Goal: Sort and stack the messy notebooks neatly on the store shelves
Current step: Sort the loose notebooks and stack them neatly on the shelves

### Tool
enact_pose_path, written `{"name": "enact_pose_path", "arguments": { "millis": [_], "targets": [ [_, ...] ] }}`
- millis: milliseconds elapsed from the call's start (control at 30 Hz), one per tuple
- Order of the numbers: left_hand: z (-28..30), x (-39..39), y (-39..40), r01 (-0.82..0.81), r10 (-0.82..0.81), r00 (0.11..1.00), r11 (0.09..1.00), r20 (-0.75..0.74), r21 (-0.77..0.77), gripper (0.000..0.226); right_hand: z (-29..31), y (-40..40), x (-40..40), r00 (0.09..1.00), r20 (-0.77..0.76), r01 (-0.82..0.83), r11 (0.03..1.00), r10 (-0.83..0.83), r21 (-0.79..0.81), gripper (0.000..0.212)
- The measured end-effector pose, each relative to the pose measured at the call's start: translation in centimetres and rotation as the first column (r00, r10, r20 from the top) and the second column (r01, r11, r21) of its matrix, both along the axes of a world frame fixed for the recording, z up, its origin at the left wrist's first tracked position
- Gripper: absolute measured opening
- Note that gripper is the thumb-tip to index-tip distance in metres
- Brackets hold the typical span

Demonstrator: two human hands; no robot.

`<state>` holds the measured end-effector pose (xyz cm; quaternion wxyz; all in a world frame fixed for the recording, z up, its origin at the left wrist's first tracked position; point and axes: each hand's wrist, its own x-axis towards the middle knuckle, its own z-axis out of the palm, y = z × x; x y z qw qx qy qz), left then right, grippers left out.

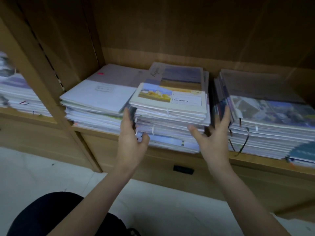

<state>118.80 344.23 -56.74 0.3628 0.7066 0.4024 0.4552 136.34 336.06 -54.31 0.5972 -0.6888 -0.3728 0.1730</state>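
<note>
Three piles of notebooks lie on a wooden shelf. The middle pile has a cover with a yellow field picture on top. My left hand presses flat against this pile's left side, fingers straight, thumb under a lower notebook. My right hand is spread at its right front corner, fingers reaching into the gap beside several dark notebooks that stand on edge. A pale grey pile lies to the left. A taller pile with a blue-grey cover lies to the right.
A wooden upright divides this bay from another bay with more notebooks at far left. Below the shelf is a wooden cabinet front with a dark handle. The floor is pale. My dark-clothed knee shows at bottom left.
</note>
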Motion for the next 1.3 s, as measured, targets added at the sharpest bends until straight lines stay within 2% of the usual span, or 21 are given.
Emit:
{"name": "enact_pose_path", "arguments": {
  "millis": [33,100,167,233,267,367,433,567,600,667,700,767,933,1100,1300],
  "targets": [
    [0.3,0.1,-0.1,-0.022,0.022,1.0,0.999,-0.016,0.032,0.083,0.3,0.0,-0.2,0.992,0.126,-0.014,1.0,0.011,0.023,0.104],
    [0.9,0.9,-0.6,-0.064,0.073,0.991,0.995,-0.116,0.077,0.086,0.5,0.2,-0.9,0.932,0.356,-0.042,0.997,0.063,-0.067,0.097],
    [1.4,1.9,-1.1,-0.06,0.079,0.97,0.994,-0.23,0.089,0.091,-0.1,0.5,-1.6,0.865,0.489,-0.052,0.989,0.114,-0.139,0.088],
    [1.5,2.6,-1.2,-0.036,0.063,0.954,0.995,-0.294,0.095,0.096,-1.1,1.2,-2.1,0.804,0.588,-0.013,0.992,0.086,-0.128,0.073],
    [1.3,2.9,-1.1,-0.021,0.05,0.948,0.995,-0.315,0.097,0.097,-1.4,1.6,-2.2,0.802,0.595,0.014,0.994,0.054,-0.11,0.065],
    [1.7,3.9,-0.9,-0.01,0.02,0.928,1.0,-0.371,0.03,0.096,-1.0,2.6,-1.8,0.866,0.501,0.06,0.991,0.006,-0.116,0.057],
    [2.1,4.8,-1.2,-0.067,0.059,0.933,0.998,-0.354,-0.012,0.09,-0.7,2.6,-1.2,0.859,0.51,0.051,0.982,0.05,-0.182,0.053],
    [2.2,4.1,-0.5,-0.194,0.194,0.981,0.981,-0.004,0.006,0.067,0.1,1.4,0.2,0.873,0.462,-0.059,0.974,0.156,-0.217,0.056],
    [2.3,3.4,0.1,-0.183,0.184,0.979,0.983,0.084,-0.024,0.067,0.5,1.3,0.6,0.897,0.412,-0.084,0.976,0.162,-0.2,0.056],
    [2.4,2.2,1.5,-0.09,0.113,0.981,0.985,0.16,-0.147,0.073,1.4,1.4,1.1,0.95,0.272,-0.114,0.98,0.155,-0.16,0.054],
    [2.4,1.9,2.3,-0.041,0.071,0.986,0.98,0.148,-0.196,0.074,1.7,1.6,1.4,0.969,0.196,-0.124,0.984,0.148,-0.129,0.052],
    [2.3,1.4,3.2,-0.005,0.015,0.999,0.981,0.051,-0.192,0.067,2.1,1.7,1.8,0.986,0.098,-0.13,0.988,0.137,-0.08,0.051],
    [3.5,1.2,3.4,-0.192,0.18,0.974,0.979,-0.138,-0.072,0.05,2.5,0.9,1.0,0.98,0.145,-0.128,0.989,0.138,-0.078,0.049],
    [3.1,-0.3,2.2,-0.197,0.202,0.972,0.979,-0.122,0.054,0.046,2.2,0.3,0.3,0.955,0.266,-0.104,0.987,0.133,-0.119,0.051],
    [3.2,0.0,3.0,-0.245,0.247,0.965,0.969,-0.089,0.036,0.04,2.5,2.2,0.9,0.935,0.219,-0.233,0.949,0.279,-0.213,0.063]
  ]
}}
